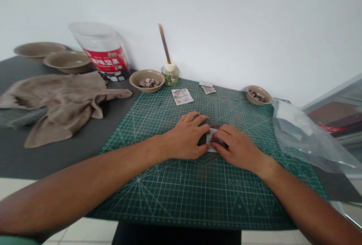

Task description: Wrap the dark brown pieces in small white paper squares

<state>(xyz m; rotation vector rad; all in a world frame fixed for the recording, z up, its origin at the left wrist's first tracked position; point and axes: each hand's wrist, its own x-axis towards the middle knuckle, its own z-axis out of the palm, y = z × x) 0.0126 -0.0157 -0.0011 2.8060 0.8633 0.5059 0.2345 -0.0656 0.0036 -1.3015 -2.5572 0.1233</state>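
Note:
My left hand [183, 137] and my right hand [233, 148] meet near the middle of a green cutting mat [175, 199], their fingertips almost touching. Between them lies a strip of white paper [210, 139] against a dark flat piece [202, 139]. Both hands press or grip this small bundle from either side. My fingers hide most of it, so its shape and material are hard to tell.
Beyond the mat stand tan bowls [147, 80] [258, 95] holding small dark pieces, and printed paper slips [182, 96] lie on it. A glass bottle with a stick [170, 75], a red-labelled jar [103, 50], a brown cloth [56, 105] and a plastic bag [299, 135] flank the mat.

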